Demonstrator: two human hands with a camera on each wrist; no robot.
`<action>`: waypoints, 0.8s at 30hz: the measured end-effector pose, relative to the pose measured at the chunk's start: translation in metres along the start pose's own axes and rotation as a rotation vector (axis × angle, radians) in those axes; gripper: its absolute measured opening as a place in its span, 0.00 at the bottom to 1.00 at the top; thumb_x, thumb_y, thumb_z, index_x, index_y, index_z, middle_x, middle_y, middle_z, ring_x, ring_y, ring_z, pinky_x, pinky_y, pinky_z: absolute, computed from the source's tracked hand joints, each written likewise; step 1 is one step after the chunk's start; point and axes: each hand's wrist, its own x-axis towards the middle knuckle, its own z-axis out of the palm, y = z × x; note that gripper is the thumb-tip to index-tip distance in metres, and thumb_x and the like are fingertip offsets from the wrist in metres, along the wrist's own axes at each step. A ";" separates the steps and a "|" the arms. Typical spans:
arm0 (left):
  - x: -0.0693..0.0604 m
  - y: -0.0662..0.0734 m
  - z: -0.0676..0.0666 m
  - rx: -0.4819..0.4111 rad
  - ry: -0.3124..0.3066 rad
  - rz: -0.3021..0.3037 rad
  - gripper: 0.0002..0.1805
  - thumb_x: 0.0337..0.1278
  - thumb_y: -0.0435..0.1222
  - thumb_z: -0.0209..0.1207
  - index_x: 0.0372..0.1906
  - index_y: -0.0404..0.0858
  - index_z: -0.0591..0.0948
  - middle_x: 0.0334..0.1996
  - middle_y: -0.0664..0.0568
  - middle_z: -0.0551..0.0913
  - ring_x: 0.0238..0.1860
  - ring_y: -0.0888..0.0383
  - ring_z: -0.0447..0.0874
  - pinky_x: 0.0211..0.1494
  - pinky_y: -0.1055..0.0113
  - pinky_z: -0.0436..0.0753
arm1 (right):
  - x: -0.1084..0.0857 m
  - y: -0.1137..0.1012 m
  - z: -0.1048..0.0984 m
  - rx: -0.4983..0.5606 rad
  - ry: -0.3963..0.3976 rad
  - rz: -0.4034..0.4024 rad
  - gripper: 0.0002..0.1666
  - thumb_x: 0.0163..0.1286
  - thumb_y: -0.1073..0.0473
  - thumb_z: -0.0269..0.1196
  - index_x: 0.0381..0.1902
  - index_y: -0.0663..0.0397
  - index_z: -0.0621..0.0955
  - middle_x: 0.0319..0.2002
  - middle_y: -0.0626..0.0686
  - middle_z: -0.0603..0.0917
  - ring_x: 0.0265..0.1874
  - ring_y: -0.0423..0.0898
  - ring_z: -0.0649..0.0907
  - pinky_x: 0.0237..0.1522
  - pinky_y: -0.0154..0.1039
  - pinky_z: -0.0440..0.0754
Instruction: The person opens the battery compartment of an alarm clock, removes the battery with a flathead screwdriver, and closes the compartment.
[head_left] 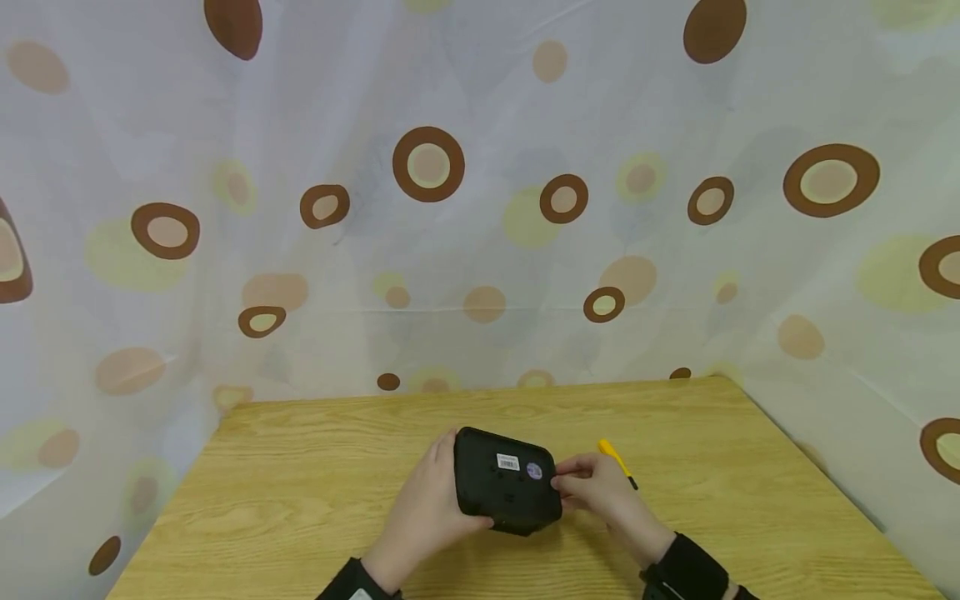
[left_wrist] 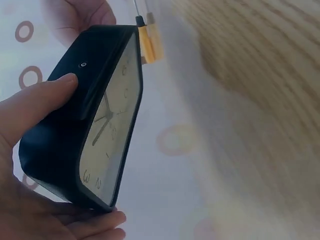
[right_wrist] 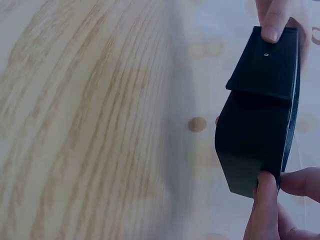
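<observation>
A black clock (head_left: 495,500) is held up above the table with its back, bearing a white label and a round sticker, showing in the head view. In the left wrist view the clock (left_wrist: 55,140) shows its pale dial and hands. My left hand (head_left: 427,508) grips its left end, the thumb on the side with a small screw. At the other end my right hand (head_left: 600,492) holds the edge between thumb and fingers. The right wrist view shows the clock (right_wrist: 255,135) edge-on, with the right hand (right_wrist: 270,210) at its lower corner.
A screwdriver with a yellow handle (head_left: 611,452) lies on the wooden table (head_left: 300,483), just behind the right hand. A pale curtain (head_left: 480,250) with brown and yellow circles hangs behind the table and at its sides.
</observation>
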 end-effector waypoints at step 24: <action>0.001 -0.033 0.018 -0.090 -0.206 -0.130 0.70 0.24 0.37 0.89 0.75 0.20 0.60 0.64 0.29 0.79 0.61 0.36 0.83 0.62 0.38 0.82 | 0.006 0.001 0.012 -0.163 -0.072 0.008 0.10 0.66 0.72 0.69 0.44 0.72 0.84 0.33 0.58 0.88 0.27 0.42 0.87 0.35 0.42 0.91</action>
